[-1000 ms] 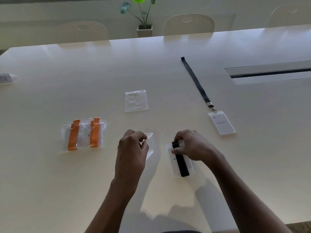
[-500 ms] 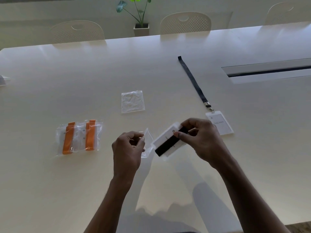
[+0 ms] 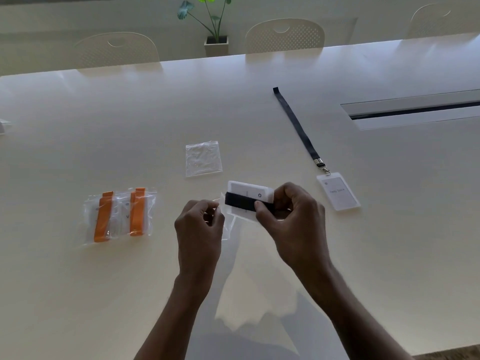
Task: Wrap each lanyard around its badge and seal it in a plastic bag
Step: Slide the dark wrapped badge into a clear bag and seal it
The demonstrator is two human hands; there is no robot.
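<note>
**Black-wrapped badge up off the table, nose at the bag's mouth**

A sec ago the wrapped badge point(image 3: 248, 190) lay flat near the table's near edge, under the right hand point(image 3: 293, 219). Since then it's been lifted, swung round and levelled. Now it's held sideways in the air, its black lanyard point(image 3: 239, 201) banded round the middle. R hand grips it, thumb pressing the band, fingers curled behind.

The left hand point(image 3: 200, 227) has barely moved. It's closed in a pinch on the edge of a small clear bag point(image 3: 228, 227), which hangs below the fingers. The badge's L end touches or overlaps the bag's top edge; can't tell from here if the mouth is actually parted.

So, I'd say: wrapping done for this one, insertion just starting. Next bit prob. needs the mouth spread, then the badge slid in w/o the band slipping loose.

Rest of the job, as it lies:
- Two sealed bags w/ orange lanyards point(image 3: 120, 214), toward the L edge, side by side: done.
- One spare empty bag point(image 3: 204, 158), mid-table, flat.
- One unwrapped badge point(image 3: 339, 192), just R of the hands, its dark lanyard point(image 3: 298, 126) stretched straight toward the far edge: not started.

Approx. half way, then.
</note>
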